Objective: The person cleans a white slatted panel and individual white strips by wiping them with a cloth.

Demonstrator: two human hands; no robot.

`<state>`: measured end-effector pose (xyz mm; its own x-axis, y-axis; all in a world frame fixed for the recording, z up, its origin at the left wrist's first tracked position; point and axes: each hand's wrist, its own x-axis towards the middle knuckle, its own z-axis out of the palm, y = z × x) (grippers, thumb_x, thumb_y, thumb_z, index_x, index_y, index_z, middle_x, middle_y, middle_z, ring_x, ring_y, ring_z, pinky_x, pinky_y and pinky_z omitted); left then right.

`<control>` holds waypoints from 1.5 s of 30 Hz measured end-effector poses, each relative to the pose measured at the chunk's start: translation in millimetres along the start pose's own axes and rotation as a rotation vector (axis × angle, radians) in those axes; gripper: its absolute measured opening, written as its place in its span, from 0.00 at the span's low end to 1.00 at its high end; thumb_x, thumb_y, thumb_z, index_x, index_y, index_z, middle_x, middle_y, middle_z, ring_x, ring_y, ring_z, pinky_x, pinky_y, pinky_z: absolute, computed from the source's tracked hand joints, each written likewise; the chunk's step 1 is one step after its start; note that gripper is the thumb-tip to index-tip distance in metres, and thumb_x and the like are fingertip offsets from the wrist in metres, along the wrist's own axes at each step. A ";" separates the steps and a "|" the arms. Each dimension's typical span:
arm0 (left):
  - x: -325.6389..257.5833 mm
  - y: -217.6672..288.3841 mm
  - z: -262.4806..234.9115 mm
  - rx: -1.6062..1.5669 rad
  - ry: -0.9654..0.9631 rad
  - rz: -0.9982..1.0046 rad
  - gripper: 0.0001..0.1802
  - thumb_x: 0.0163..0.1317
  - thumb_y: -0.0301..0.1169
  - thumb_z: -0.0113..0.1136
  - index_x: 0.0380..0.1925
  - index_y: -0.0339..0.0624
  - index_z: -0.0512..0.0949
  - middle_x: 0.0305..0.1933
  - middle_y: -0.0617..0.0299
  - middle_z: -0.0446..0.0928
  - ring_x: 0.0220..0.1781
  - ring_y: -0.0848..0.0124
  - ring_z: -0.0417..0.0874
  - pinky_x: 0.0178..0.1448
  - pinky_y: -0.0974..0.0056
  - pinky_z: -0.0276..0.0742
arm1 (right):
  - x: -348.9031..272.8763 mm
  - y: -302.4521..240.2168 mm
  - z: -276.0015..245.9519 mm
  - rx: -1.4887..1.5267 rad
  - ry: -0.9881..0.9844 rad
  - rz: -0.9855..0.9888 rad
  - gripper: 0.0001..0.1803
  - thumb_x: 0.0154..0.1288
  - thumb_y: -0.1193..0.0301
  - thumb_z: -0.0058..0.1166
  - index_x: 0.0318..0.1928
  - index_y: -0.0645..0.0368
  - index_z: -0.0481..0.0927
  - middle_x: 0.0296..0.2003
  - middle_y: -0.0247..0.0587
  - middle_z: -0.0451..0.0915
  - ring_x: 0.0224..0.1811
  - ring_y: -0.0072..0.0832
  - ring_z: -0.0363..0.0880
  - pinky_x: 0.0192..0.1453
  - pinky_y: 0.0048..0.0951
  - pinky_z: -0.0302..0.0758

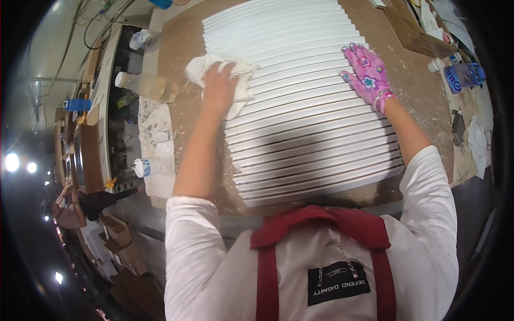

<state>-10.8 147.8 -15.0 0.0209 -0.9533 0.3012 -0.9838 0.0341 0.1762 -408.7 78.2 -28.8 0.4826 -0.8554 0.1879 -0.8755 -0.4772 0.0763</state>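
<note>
Red-collared shirt (pixel 292 281) nearest; beyond, white slats (pixel 302 80) lie across the table (pixel 179 40) — left grip (pixel 218 88) clasping a white cloth (pixel 245 88) at their left edge, pink-gloved right grip (pixel 369 77) unclenched, spread over their right ends.

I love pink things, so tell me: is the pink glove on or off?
On: the right hand wears the glove, filled out over the white slats, and a bare forearm comes out of its cuff.
</note>
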 end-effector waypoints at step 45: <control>37.9 50.7 -54.8 -0.959 0.049 -0.156 0.20 0.68 0.32 0.46 0.57 0.34 0.70 0.59 0.50 0.71 0.58 0.62 0.73 0.63 0.61 0.66 | 77.5 -129.8 -39.7 1.922 0.118 -0.057 0.42 0.68 0.53 0.49 0.73 0.57 0.45 0.70 0.53 0.52 0.71 0.43 0.56 0.73 0.42 0.57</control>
<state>-50.1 129.8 56.7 0.1672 -0.9552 0.2442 -0.4063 0.1589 0.8998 -258.6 81.9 14.7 0.4298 -0.8564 0.2860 0.3760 -0.1182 -0.9190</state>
